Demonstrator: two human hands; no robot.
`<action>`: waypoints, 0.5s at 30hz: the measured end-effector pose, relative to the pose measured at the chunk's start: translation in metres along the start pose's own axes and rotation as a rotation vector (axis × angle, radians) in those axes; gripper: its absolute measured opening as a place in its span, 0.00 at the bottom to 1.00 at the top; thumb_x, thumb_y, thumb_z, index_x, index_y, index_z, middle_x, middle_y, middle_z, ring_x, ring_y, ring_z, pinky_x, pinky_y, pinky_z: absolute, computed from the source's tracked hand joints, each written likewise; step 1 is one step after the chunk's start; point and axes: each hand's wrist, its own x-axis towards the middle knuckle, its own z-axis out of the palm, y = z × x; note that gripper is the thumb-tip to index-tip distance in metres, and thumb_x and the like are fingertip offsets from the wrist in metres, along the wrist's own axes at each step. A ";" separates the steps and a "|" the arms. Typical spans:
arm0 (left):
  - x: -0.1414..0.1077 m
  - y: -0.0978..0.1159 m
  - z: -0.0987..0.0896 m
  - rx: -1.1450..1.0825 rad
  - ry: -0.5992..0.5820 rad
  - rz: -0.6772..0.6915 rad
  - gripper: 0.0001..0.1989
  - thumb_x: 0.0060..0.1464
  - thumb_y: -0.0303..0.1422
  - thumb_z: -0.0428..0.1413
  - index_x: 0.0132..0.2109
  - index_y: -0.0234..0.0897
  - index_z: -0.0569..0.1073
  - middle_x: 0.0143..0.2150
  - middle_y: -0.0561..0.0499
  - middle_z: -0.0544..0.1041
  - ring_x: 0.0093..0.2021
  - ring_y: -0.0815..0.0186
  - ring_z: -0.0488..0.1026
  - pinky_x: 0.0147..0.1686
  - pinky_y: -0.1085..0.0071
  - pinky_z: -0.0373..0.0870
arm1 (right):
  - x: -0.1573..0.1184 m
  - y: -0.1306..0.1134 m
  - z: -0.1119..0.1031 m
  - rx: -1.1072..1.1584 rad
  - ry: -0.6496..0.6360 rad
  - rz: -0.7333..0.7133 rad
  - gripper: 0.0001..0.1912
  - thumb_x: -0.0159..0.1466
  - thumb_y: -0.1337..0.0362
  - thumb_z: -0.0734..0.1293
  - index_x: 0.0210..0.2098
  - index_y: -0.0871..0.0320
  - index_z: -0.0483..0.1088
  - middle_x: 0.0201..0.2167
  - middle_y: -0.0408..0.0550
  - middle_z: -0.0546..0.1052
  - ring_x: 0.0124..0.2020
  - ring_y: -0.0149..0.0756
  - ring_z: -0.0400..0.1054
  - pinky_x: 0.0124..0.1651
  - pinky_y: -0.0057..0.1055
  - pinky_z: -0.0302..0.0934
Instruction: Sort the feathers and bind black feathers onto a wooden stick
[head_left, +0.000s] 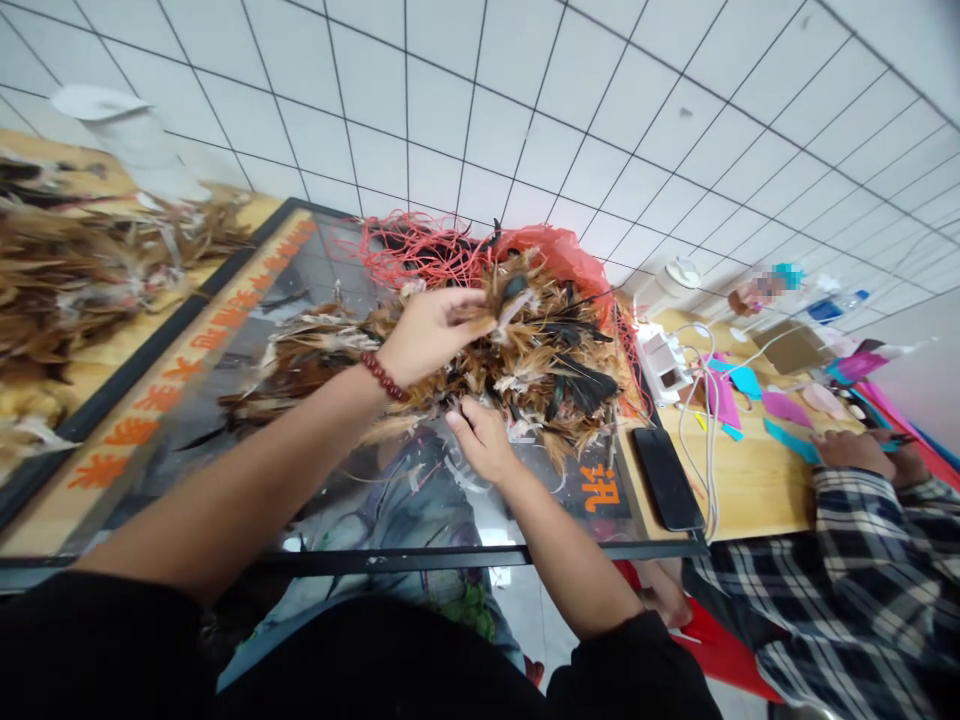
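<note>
Brown and black feathers (540, 350) lie heaped on the glass tabletop in front of me. My left hand (435, 335), with a beaded bracelet at the wrist, reaches over the heap. Its thumb and fingers close on a small bunch of feathers (517, 312) with a pale bound base. At the heap's near edge is my right hand (486, 440), its thumb and fingertips pressed together among the feather ends. What the right fingertips grip is too small to make out. More feathers (300, 360) spread leftward beneath my left forearm.
Pink-red strings (427, 250) and a red plastic bag (555, 255) lie behind the heap. A black phone (667, 478), a white power strip (661, 360) and cables are on the right. A co-worker's hand (855, 450) handles coloured pieces there. More feathers (90, 270) cover the left table.
</note>
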 end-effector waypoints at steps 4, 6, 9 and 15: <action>0.031 0.017 -0.027 0.235 0.074 0.052 0.12 0.44 0.32 0.65 0.38 0.31 0.81 0.34 0.46 0.80 0.39 0.58 0.76 0.46 0.60 0.73 | -0.001 0.000 -0.001 0.021 0.009 -0.008 0.19 0.69 0.50 0.54 0.27 0.54 0.54 0.22 0.39 0.61 0.25 0.30 0.55 0.32 0.28 0.48; 0.034 0.009 -0.055 0.417 0.073 0.052 0.08 0.44 0.33 0.64 0.33 0.33 0.81 0.31 0.47 0.79 0.37 0.58 0.76 0.45 0.62 0.72 | 0.000 0.000 -0.001 0.006 0.001 -0.004 0.19 0.69 0.50 0.55 0.27 0.54 0.54 0.21 0.39 0.60 0.25 0.30 0.55 0.32 0.28 0.48; 0.027 -0.016 -0.095 0.755 -0.003 -0.019 0.05 0.41 0.34 0.62 0.28 0.39 0.80 0.25 0.51 0.78 0.33 0.58 0.75 0.41 0.66 0.71 | 0.000 -0.002 -0.001 -0.014 -0.018 -0.003 0.19 0.69 0.50 0.55 0.27 0.54 0.55 0.21 0.39 0.59 0.25 0.30 0.56 0.31 0.27 0.48; -0.007 -0.060 -0.103 1.191 -0.393 0.032 0.13 0.46 0.33 0.53 0.35 0.41 0.81 0.36 0.45 0.80 0.39 0.55 0.75 0.43 0.65 0.68 | 0.000 -0.006 -0.002 -0.010 -0.044 -0.002 0.19 0.69 0.49 0.55 0.28 0.54 0.55 0.21 0.39 0.59 0.26 0.30 0.57 0.32 0.27 0.49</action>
